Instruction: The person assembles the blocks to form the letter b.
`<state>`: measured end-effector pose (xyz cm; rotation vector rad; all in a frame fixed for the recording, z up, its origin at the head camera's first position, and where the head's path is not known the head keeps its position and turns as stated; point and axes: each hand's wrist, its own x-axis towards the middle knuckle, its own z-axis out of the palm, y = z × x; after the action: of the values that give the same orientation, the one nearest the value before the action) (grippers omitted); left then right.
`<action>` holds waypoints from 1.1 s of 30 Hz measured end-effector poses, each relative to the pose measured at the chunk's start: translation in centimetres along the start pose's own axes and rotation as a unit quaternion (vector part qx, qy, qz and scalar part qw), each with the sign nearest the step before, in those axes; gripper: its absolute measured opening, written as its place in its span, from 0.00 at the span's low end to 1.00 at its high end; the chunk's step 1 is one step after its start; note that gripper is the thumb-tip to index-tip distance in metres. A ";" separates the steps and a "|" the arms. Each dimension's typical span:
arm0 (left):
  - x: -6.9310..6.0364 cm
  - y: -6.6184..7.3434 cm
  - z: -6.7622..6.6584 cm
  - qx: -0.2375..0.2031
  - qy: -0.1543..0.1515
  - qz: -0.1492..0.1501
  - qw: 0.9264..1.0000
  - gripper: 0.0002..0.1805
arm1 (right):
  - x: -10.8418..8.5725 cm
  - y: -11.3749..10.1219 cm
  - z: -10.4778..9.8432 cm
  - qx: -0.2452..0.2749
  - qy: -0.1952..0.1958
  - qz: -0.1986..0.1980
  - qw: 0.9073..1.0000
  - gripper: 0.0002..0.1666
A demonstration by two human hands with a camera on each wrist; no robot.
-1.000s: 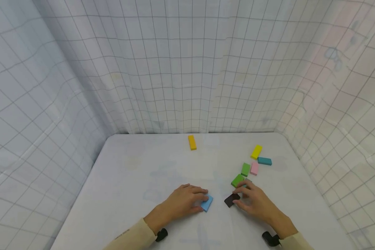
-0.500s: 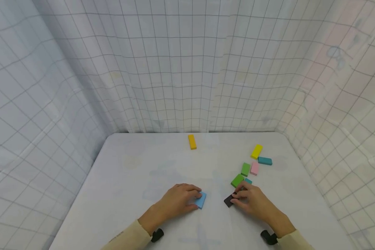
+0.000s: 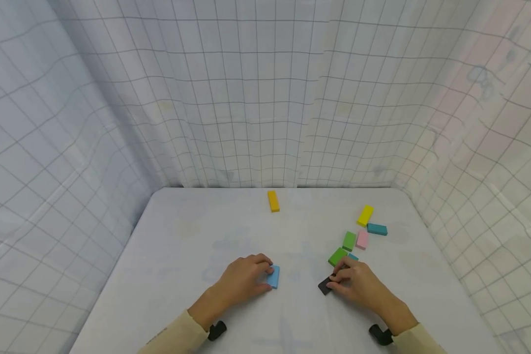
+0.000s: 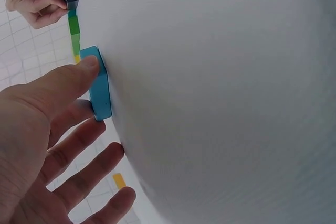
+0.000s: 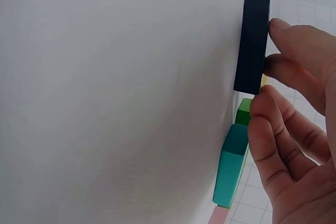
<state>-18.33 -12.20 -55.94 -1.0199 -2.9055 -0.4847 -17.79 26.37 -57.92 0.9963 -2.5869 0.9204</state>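
My left hand [image 3: 242, 281] holds a light blue block [image 3: 274, 278] flat on the white table, its thumb at the near end and fingertips at the far end. In the left wrist view the thumb lies along that block [image 4: 102, 95], while the outer fingers are spread. My right hand [image 3: 359, 286] has thumb and index finger on a black block [image 3: 324, 285], partly covering it in the head view. The right wrist view shows the black block [image 5: 253, 43] lengthwise, with the other fingers curled beside a teal block [image 5: 231, 169].
Past the right hand lie two green blocks [image 3: 349, 241], a pink block [image 3: 362, 239], another teal block [image 3: 377, 229] and a yellow block [image 3: 365, 215]. An orange-yellow block [image 3: 273, 201] sits near the back edge. Gridded white curtains [image 3: 248, 108] surround the table [image 3: 194, 231].
My left hand has slid the light blue block leftward and slightly away, turning it a little. The right thumb and index finger have drawn closer together at the black block, which stays nearly in place.
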 end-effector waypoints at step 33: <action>-0.7 0.6 -0.2 -0.054 0.014 -0.059 0.997 0.17 | 0.3 -1.5 -0.6 -0.038 -0.059 0.080 0.994 0.20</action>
<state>-17.40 -12.22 -55.62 -0.8485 -2.9541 -0.6631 -17.06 25.73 -56.67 0.8580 -2.8126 0.8134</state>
